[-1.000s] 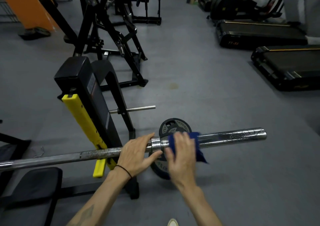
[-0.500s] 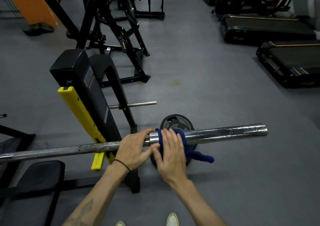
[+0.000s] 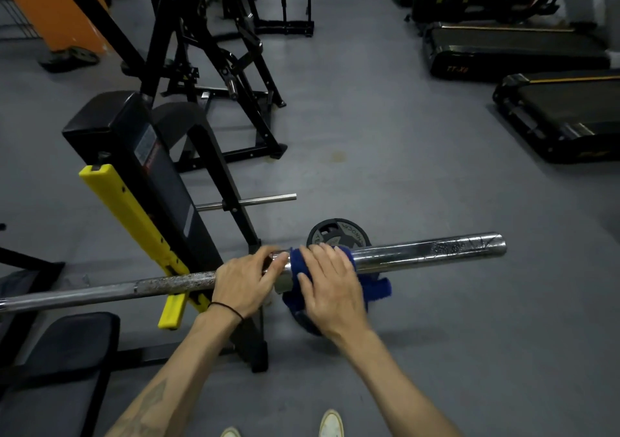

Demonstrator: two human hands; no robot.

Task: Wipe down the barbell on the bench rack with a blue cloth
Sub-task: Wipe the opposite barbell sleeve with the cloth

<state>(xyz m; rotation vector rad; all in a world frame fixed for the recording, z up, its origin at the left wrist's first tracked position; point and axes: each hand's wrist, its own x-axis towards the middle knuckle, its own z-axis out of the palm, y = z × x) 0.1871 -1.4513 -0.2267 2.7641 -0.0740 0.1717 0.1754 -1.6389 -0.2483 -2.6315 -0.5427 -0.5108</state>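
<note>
Blue cloth wrapped on the barbell sleeve, both hands on the bar.

The bench rack [image 3: 157, 181], black with a yellow guard, stood at nine o'clock of the hands, and the barbell [image 3: 429, 252] lay across it, its chrome sleeve running out toward three o'clock above the grey floor [image 3: 402, 175]. A weight plate [image 3: 339, 233] stood on the floor just behind the bar at twelve o'clock of the right hand. The left hand [image 3: 243, 280] gripped the bar at the collar, fingers curled over it. The right hand [image 3: 330, 289] pressed the blue cloth [image 3: 375, 287] round the sleeve, fingers curled over it, a loose end hanging at four o'clock.
</note>
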